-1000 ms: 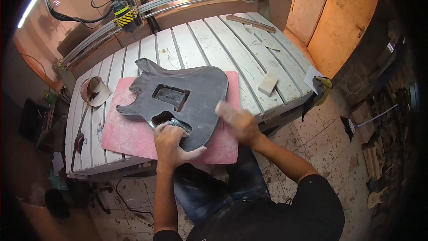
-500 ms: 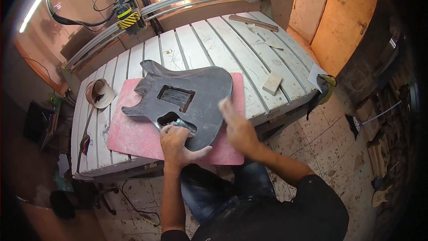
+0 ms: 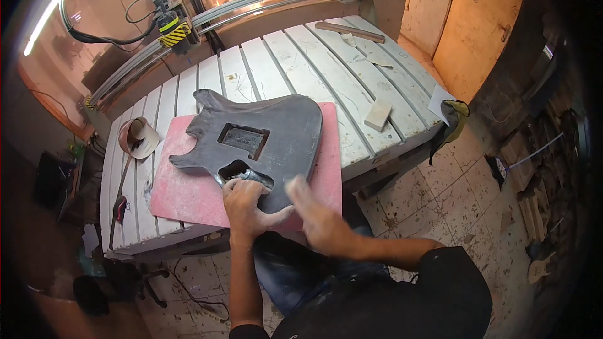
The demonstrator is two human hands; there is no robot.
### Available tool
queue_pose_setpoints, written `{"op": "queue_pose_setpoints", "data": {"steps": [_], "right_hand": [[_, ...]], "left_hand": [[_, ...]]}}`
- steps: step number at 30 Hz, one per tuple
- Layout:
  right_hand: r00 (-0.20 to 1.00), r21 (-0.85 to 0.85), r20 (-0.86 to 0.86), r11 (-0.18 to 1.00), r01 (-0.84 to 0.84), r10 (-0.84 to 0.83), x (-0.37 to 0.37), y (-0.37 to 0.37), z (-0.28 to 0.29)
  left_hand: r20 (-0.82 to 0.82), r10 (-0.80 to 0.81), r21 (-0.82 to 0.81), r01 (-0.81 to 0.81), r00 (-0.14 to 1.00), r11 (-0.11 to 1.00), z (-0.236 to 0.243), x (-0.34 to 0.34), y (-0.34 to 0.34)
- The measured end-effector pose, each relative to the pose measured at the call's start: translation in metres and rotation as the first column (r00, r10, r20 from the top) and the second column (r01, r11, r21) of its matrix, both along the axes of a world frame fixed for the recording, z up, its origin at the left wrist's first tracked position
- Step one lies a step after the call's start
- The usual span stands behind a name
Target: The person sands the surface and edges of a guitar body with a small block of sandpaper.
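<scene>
A dark grey electric guitar body (image 3: pixel 286 127), dusty, with routed cavities, lies on a pink pad (image 3: pixel 182 198) on the slatted white table. At its near edge my left hand (image 3: pixel 246 207) grips it, fingers hooked into the near cavity and thumb stretched along the rim. My right hand (image 3: pixel 317 218), whitened by dust, is over the body's near right edge. Motion smears its fingers, so whether anything sits under them is not visible.
A pale rectangular block (image 3: pixel 378 115) rests on the table at the right. A visor cap (image 3: pixel 139 138) lies at the left. Along the far side are a wooden strip (image 3: pixel 349 31) and a rail with a tool head (image 3: pixel 173 25). A dark and yellow cloth (image 3: pixel 453 119) hangs at the right corner.
My right hand has swept toward me and to the left along the guitar body's edge. My left hand keeps its grip. The whole view has shifted slightly.
</scene>
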State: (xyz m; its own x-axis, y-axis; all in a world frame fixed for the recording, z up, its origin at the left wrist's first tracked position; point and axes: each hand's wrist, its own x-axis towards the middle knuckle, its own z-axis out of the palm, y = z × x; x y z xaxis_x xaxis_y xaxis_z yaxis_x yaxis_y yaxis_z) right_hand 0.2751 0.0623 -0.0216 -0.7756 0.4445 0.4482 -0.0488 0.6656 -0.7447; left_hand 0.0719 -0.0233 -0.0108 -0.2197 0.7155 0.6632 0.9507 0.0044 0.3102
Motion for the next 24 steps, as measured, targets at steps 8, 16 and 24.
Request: {"op": "queue_pose_setpoints", "data": {"steps": [8,16,24], "right_hand": [[0.94,-0.08,-0.029,0.938,0.338,-0.341,-0.021,0.086,0.001],[0.999,-0.011,-0.052,1.0,0.014,-0.014,0.019,0.019,0.001],[0.988,0.094,-0.026,0.983,0.156,-0.154,-0.015,0.029,-0.016]], "left_hand": [[0.001,-0.019,0.003,0.019,1.0,1.0,0.005,0.004,0.004],[0.02,-0.01,0.003,0.01,1.0,1.0,0.002,0.002,0.001],[0.039,-0.007,-0.061,0.01,0.999,0.998,0.005,0.0,-0.001]]}}
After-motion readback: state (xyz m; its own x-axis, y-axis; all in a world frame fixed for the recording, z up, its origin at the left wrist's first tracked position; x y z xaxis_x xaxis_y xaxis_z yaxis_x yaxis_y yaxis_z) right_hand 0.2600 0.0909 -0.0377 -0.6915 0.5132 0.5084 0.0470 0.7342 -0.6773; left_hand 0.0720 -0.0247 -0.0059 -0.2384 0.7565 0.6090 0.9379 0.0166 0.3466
